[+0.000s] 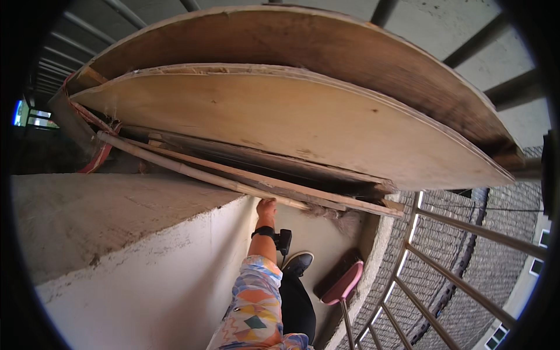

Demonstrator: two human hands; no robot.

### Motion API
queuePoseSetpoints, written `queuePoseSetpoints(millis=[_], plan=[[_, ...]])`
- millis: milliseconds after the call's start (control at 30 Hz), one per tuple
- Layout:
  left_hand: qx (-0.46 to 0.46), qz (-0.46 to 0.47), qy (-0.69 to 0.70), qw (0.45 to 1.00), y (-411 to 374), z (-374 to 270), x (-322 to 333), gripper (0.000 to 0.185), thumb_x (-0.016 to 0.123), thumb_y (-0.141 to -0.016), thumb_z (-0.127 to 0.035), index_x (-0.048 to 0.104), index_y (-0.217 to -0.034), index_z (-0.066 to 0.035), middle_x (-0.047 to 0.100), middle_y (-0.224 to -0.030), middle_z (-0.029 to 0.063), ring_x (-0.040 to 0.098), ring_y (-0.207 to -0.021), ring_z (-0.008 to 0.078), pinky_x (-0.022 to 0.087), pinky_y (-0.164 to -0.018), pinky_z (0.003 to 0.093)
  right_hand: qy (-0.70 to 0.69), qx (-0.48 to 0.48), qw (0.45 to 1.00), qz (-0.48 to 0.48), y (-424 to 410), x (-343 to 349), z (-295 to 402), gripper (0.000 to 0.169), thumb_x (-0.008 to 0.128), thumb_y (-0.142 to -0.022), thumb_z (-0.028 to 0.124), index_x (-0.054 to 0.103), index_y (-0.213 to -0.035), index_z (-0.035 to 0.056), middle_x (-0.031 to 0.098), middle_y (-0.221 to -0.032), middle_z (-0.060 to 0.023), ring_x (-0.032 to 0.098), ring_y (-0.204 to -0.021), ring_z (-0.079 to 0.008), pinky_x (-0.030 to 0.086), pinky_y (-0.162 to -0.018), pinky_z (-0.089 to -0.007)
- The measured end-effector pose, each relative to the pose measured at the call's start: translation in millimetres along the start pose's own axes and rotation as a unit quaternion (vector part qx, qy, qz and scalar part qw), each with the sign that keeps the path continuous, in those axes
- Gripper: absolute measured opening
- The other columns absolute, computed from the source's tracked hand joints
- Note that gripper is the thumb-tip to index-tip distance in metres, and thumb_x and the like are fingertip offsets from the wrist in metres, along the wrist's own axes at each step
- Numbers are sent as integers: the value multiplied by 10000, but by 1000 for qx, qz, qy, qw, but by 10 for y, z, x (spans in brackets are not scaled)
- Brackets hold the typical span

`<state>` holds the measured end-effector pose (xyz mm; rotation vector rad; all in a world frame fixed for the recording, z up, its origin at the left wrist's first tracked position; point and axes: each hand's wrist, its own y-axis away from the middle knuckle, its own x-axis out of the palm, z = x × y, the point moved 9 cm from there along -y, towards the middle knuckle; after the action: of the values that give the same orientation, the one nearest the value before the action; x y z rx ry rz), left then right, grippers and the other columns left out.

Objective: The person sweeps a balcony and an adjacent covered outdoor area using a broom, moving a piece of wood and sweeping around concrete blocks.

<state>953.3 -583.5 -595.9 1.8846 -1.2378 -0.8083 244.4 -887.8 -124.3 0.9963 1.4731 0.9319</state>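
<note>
My left hand (266,209), at the end of a patterned sleeve with a black device strapped to the wrist, is closed around a light bamboo pole (188,169). The pole slants from the upper left down to the right, where worn greyish bristles (341,219) show around its end. Directly behind it lie a narrow wooden strip (245,175) and a large pale plywood board (271,113), with a browner wooden board (284,37) behind that. My right hand is out of view.
A rough-topped white wall (175,262) stands at left. A pink broom head (345,284) rests on the floor near my shoe (299,263). Metal railings (459,267) run along the right, above grey roof tiles. A red strap (101,153) hangs at the boards' left end.
</note>
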Motion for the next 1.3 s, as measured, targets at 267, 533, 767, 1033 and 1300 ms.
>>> queuePoseSetpoints(millis=[267, 533, 767, 1033, 1300], plan=[[202, -74, -233, 948, -77, 71, 46, 413, 643, -707, -256, 518, -996, 12, 582, -968, 115, 551, -868, 207, 438, -724, 309, -99, 26, 991, -89, -386, -138, -814, 287, 501, -808, 314, 550, -975, 86, 548, -696, -72, 483, -460, -189, 423, -396, -288], [147, 111, -18, 983, 1944, -698, 360, 170, 625, -763, -229, 542, -752, -81, 511, -664, -34, 408, -576, 63, 340, -549, 203, 284, 5, 947, -152, -35, -235, 1758, 300, 521, -729, 329, 511, -863, 61, 580, -715, -198, 557, -722, -376, 428, -643, -463], [155, 116, 62, 979, 3159, -1839, 462, 270, 640, -737, -336, 526, -751, -92, 514, -664, -14, 460, -591, 73, 352, -538, 192, 242, -32, 962, -121, -11, -196, 1555, 303, 477, -763, 324, 510, -904, 59, 591, -773, -196, 566, -777, -356, 409, -695, -464], [188, 69, -259, 945, 2694, -2038, 710, 448, 519, -785, -444, 520, -842, 1, 588, -687, 112, 541, -536, 140, 469, -481, 250, 155, -29, 983, -89, 359, -333, 1705, 337, 463, -760, 347, 547, -927, 67, 579, -866, -205, 536, -873, -360, 404, -782, -398], [241, 161, -17, 957, 2913, -1791, 670, 230, 569, -790, -213, 498, -906, -27, 542, -907, 98, 530, -847, 195, 430, -820, 320, 60, -117, 991, -7, 523, -101, 2222, 336, 435, -811, 357, 517, -938, 57, 557, -831, -228, 514, -846, -386, 402, -720, -427]])
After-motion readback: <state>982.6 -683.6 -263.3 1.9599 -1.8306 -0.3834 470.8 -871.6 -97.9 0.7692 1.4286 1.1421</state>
